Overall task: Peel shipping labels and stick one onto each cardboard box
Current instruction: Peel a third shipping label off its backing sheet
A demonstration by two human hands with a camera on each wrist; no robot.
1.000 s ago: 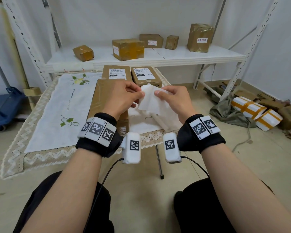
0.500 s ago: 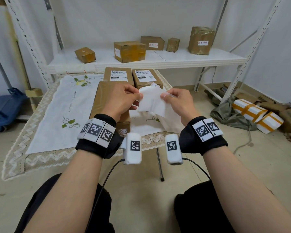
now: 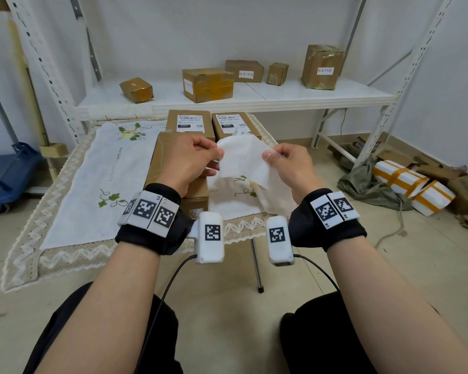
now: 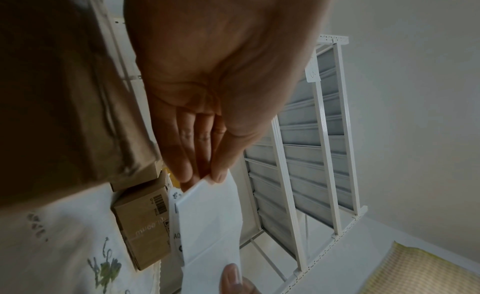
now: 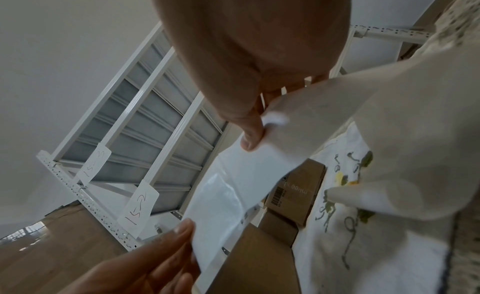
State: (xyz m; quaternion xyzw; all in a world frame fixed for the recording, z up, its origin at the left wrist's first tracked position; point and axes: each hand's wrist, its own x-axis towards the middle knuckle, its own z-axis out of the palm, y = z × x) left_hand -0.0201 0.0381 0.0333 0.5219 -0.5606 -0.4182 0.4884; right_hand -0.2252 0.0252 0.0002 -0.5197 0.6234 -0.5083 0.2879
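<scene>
From the head view, my left hand (image 3: 187, 163) pinches the left edge of the shipping label (image 3: 241, 160) and my right hand (image 3: 289, 164) pinches its right edge, holding it up over the desk (image 3: 73, 211). Under my left hand lies an unlabelled cardboard box (image 3: 160, 152); at 12 o'clock from it stand two labelled boxes (image 3: 191, 125), side by side.

From the left wrist, my thumb and fingers (image 4: 187, 154) are clamped on the sheet's corner (image 4: 210, 222), and the labelled box (image 4: 145, 226) sits at 9 o'clock of the sheet.

From the right wrist, my thumb (image 5: 250, 134) presses the sheet's edge (image 5: 249, 175); loose backing paper (image 5: 389, 123) trails off toward 3 o'clock.
</scene>
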